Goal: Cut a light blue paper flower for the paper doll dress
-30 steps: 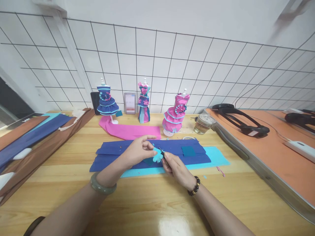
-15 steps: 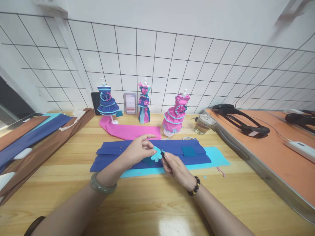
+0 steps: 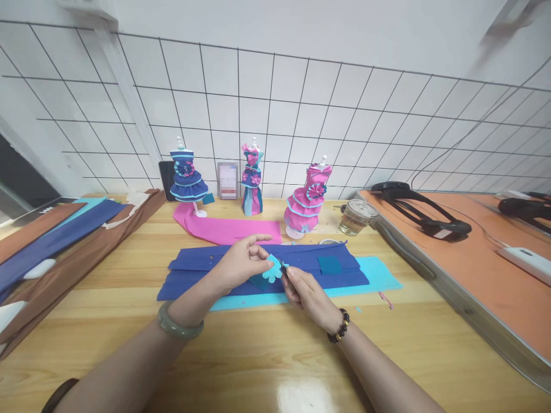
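The left hand (image 3: 243, 265) is partly closed: its thumb and a bent finger pinch the left edge of a light blue flower cutout (image 3: 271, 269), while another finger stretches out above, clear of it. The right hand (image 3: 310, 293) is closed around a small dark tool (image 3: 284, 272), its narrow tip against the right side of the cutout (whether its blades are parted is too small to tell). The cutout is held up between the two hands, over the dark blue fabric (image 3: 189, 279), with its scalloped edge facing down. A green bangle (image 3: 178, 322) circles the left wrist, and a black bracelet with gold beads (image 3: 340, 326) the right. Beneath the hands, the folded dark blue fabric lies across a light blue sheet (image 3: 379, 274), which shows at the near edge and at the right; a teal square (image 3: 330, 265) rests on the dark blue. Just beyond lies a pink strip (image 3: 235, 230), its left end near the base of a dress form in dark blue (image 3: 187, 176). A slim multicolored dress form (image 3: 252, 180) stands in the middle, and a pink tiered dress form (image 3: 306, 201) to its right. Right of that is a lidded clear cup (image 3: 356, 218) of pale liquid. All of these are on the wooden table (image 3: 241, 361). Farther right, a black headset-like device (image 3: 422, 212) lies on an orange surface (image 3: 486, 287).
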`<state>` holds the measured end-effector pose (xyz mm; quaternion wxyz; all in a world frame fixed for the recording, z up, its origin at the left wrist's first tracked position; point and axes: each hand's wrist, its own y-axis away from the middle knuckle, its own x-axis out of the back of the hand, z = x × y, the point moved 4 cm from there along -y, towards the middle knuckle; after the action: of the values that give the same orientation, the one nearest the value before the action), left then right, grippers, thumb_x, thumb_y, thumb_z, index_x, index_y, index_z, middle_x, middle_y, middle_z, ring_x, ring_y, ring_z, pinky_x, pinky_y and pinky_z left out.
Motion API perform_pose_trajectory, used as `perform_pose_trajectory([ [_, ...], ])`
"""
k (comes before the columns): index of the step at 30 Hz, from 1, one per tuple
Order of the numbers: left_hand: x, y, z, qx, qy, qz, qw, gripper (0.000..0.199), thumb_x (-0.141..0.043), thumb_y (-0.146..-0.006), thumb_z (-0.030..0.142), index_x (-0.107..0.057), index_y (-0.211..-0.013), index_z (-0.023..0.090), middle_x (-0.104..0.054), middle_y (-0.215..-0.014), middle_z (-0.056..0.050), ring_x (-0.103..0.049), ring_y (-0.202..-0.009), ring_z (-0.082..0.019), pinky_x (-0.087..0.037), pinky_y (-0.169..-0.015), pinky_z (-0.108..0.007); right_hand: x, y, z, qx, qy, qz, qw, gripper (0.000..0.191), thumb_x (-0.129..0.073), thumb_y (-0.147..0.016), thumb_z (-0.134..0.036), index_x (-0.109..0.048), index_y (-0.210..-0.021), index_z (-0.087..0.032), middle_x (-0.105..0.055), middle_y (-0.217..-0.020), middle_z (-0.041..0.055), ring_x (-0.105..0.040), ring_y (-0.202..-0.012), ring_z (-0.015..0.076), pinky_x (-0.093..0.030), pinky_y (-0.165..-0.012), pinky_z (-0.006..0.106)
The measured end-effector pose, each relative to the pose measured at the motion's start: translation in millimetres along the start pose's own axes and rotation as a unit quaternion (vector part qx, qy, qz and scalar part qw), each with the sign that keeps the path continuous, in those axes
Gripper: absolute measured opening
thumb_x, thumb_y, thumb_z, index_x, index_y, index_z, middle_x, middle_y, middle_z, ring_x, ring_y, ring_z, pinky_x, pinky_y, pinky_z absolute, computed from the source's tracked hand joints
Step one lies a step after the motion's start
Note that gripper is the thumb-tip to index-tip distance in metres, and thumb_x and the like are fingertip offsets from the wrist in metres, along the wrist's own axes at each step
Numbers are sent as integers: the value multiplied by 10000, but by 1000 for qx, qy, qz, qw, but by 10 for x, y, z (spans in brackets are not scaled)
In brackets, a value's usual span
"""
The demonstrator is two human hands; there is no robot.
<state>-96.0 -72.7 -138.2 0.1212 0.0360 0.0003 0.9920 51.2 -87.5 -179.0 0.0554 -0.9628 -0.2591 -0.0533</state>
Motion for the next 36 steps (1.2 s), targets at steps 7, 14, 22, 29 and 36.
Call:
perform_pose_trajectory([
  [7,-2,0,23,-12,-2,-3,1000,536,-622,-643,188,-441,-1147,178,-528,-694,27,-502,-622,-89,-390,-594,-221,-4,7,13,0,4,2,1000,378,-273,-892,-438,-379,-641,-175,-302,-496,-59,-240,-448,68,-217,-434,215],
  [14,-3,-1,38,-17,-11,-4,1000,534,-618,-647,188,-436,-1149,171,-527,-703,23,-507,-622,-86,-402,-602,-223,-8,-4,10,6,10,3,1000,376,-271,-896,-423,-376,-634,-174,-311,-499,-57,-251,-457,70,-225,-438,216],
  [22,24,-7,12,-29,-25,-11,999,529,-604,-664,194,-436,-1165,182,-538,-730,5,-512,-628,-94,-397,-576,-219,0,1,35,7,4,1,1000,377,-278,-895,-423,-386,-634,-173,-306,-491,-58,-246,-450,70,-220,-428,215],
  [29,72,-10,39,-27,-32,1,999,540,-611,-652,205,-447,-1166,182,-544,-736,1,-515,-634,-101,-401,-575,-222,-19,2,30,-13,-39,-15,999,363,-275,-887,-442,-444,-725,-164,-291,-493,-67,-225,-430,65,-198,-398,202],
  [36,197,-12,109,-27,-50,42,998,555,-607,-645,210,-434,-1172,169,-521,-743,5,-507,-627,-95,-406,-581,-223,22,-7,1,-8,-61,-6,998,362,-334,-848,-491,-438,-725,-167,-270,-492,-74,-207,-414,60,-177,-377,200],
])
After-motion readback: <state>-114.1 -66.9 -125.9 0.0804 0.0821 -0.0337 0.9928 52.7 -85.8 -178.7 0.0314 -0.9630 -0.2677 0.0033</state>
